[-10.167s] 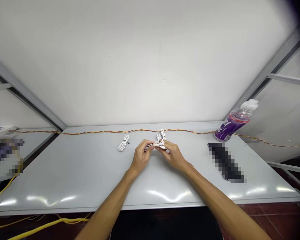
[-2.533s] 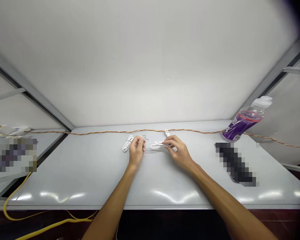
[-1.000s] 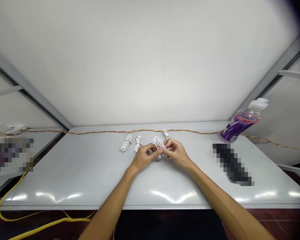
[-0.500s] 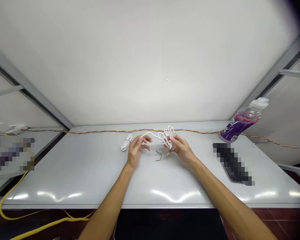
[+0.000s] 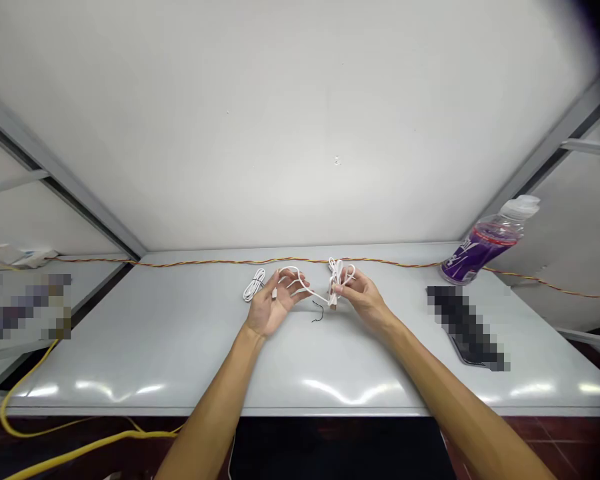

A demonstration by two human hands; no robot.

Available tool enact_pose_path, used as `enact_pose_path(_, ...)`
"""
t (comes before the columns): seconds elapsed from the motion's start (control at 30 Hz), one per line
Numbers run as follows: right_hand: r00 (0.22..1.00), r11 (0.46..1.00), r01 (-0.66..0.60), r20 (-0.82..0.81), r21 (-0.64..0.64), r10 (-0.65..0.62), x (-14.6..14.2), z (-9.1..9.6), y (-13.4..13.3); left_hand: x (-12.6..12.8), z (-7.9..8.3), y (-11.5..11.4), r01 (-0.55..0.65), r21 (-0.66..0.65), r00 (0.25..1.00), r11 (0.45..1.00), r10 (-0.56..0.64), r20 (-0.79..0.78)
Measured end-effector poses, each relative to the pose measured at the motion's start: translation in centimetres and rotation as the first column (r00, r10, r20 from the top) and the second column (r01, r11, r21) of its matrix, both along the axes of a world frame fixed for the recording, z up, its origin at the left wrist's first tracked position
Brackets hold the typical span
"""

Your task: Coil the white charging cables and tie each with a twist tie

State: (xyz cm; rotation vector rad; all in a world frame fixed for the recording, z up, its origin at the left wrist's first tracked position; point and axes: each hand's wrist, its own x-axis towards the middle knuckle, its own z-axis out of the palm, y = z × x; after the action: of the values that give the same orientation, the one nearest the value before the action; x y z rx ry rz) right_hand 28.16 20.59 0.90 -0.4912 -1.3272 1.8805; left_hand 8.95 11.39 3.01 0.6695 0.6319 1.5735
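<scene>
A white cable [image 5: 307,289] stretches between my two hands above the grey tabletop. My left hand [image 5: 270,308] has its palm turned up; the thumb and forefinger hold one length of the cable, and the other fingers are partly curled. A small plug hangs by that palm. In my right hand [image 5: 361,297] the cable's folded loops are pinched between thumb and fingers, with another plug at the lower end. Beside my left hand lies a second white cable [image 5: 253,285], coiled and bound with a dark tie. A loose black twist tie [image 5: 318,311] rests on the table between my hands.
A twisted red and yellow wire [image 5: 210,263] runs along the back of the grey table [image 5: 145,347]. At the right stand a purple-labelled bottle [image 5: 473,257] and, nearer, a dark, partly blurred phone-like object [image 5: 463,327]. A yellow cable [image 5: 85,453] hangs at the lower left.
My left hand has rolled palm up and brought its plug into sight. My right hand has turned the cable loops more upright, and a plug now shows below them.
</scene>
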Motion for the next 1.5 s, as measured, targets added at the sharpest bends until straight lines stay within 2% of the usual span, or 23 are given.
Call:
enact_pose_path(0.07, 1.000, 1.000, -0.009, -0.001, -0.019, 0.009, 0.0, 0.1, 0.0, 0.0, 0.1, 0.1, -0.017, -0.027, 1.000, 0.999, 0.017, -0.006)
enact_pose_path(0.23, 0.998, 0.996, 0.059, 0.025, -0.069, -0.058, 0.3, 0.2, 0.3, -0.6, -0.1, 0.3, -0.081, -0.052, 0.996, 0.995, 0.083, 0.027)
enact_pose_path(0.5, 0.998, 0.995, -0.008, 0.057, -0.097, 0.014, 0.6, 0.1, 0.4, -1.6, -0.2, 0.4, -0.205, 0.004, 0.973, 0.979, 0.203, 0.111)
enact_pose_path(0.7, 0.978, 0.987, -0.143, 0.144, -0.076, 0.152, 0.7, 0.5, 0.1, -2.1, -0.1, 0.3, -0.315, 0.012, 0.949, 0.949, 0.314, 0.032)
enact_pose_path(0.8, 0.985, 0.992, -0.112, 0.126, -0.055, 0.118, 0.9, 0.5, 0.3, -2.1, -0.2, 0.4, -0.359, 0.042, 0.929, 0.932, 0.361, -0.079)
enact_pose_path(0.9, 0.996, 0.996, -0.048, 0.066, -0.070, 0.053, 1.0, 0.5, 0.7, -1.6, -0.4, 0.3, -0.310, 0.065, 0.914, 0.949, 0.316, -0.255)
enact_pose_path(1.0, 0.999, 0.993, 0.025, 0.025, -0.119, -0.022, 1.2, 0.3, 1.0, -0.9, -0.8, 0.2, -0.199, 0.041, 0.901, 0.979, 0.199, -0.386)
enact_pose_path(1.1, 0.997, 0.984, 0.070, -0.018, -0.165, -0.074, 1.2, 0.2, 1.1, -0.4, -1.3, 0.1, -0.065, 0.002, 0.894, 0.998, 0.059, -0.445)
enact_pose_path(1.3, 0.997, 0.986, 0.041, -0.057, -0.163, -0.051, 0.8, 0.2, 0.9, -0.4, -1.8, -0.1, 0.158, -0.026, 0.833, 0.987, -0.148, -0.533)
enact_pose_path(1.4, 0.996, 0.987, 0.059, -0.063, -0.153, -0.069, 0.7, 0.0, 1.0, -0.2, -1.4, -0.2, 0.228, -0.022, 0.805, 0.973, -0.201, -0.558)
enact_pose_path(1.5, 0.995, 0.989, 0.044, -0.085, -0.143, -0.057, 0.7, 0.0, 0.9, 0.1, -1.1, -0.3, 0.239, -0.003, 0.806, 0.971, -0.200, -0.557)
